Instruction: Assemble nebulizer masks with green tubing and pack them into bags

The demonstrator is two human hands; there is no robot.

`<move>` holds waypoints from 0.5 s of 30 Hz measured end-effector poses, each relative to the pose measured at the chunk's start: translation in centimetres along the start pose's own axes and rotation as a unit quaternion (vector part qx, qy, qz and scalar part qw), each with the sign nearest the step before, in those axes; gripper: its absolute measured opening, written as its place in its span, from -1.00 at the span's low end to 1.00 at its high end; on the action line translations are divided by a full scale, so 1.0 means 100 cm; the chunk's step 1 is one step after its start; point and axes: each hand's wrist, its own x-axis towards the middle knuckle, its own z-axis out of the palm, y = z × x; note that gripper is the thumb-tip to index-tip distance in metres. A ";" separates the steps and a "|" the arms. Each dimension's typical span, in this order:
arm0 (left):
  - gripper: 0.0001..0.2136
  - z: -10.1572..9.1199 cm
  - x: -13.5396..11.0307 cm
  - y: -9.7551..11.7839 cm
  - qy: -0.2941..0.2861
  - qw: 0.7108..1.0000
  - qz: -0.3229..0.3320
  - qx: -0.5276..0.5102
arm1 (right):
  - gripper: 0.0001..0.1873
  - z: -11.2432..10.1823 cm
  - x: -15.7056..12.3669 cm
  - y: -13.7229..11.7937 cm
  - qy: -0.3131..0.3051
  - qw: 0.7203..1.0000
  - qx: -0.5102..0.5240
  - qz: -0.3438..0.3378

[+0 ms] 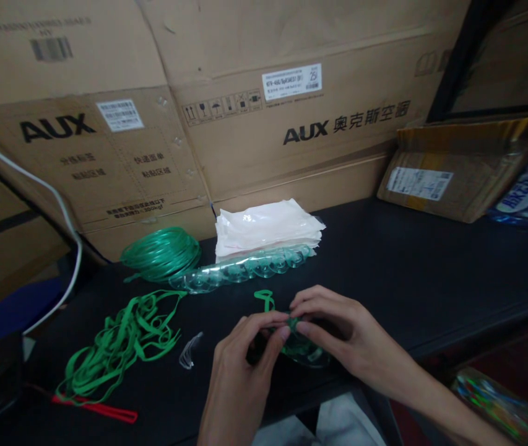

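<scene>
Near the table's front edge, my left hand (pixel 247 359) and my right hand (pixel 338 325) meet with closed fingertips. Between them they grip a clear green plastic mask (pixel 307 354), partly covered by my fingers. A green elastic strap (pixel 264 298) loops up behind the fingertips; where it meets the mask is hidden. To the left of my left hand lie several thin metal strips (pixel 190 352) and a tangled pile of green elastic straps (pixel 124 344). Beyond my hands rests a nested row of clear green masks (pixel 249 267).
A coil of green tubing (pixel 161 251) and a stack of white plastic packets (pixel 268 226) stand against large cardboard boxes (pixel 245 148). A red strap (pixel 101 409) lies front left, and a white cable (pixel 66 210) hangs at the left. A smaller carton (pixel 444 170) sits at the back right.
</scene>
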 end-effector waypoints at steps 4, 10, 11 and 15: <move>-0.87 0.000 -0.001 0.003 -0.007 1.000 0.006 0.010 | -0.93 0.001 0.002 0.004 0.000 1.000 -0.013 -0.011; -0.79 0.004 -0.001 0.010 -0.026 0.998 0.020 0.059 | -0.91 0.003 0.002 0.001 -0.007 0.999 -0.033 -0.001; -0.80 0.005 0.000 0.010 -0.026 0.997 0.018 0.064 | -0.90 0.003 0.002 0.001 -0.010 0.999 -0.033 0.001; -0.85 0.007 0.001 0.007 -0.027 0.997 0.017 0.071 | -0.87 0.002 0.001 -0.002 -0.016 1.000 -0.023 0.001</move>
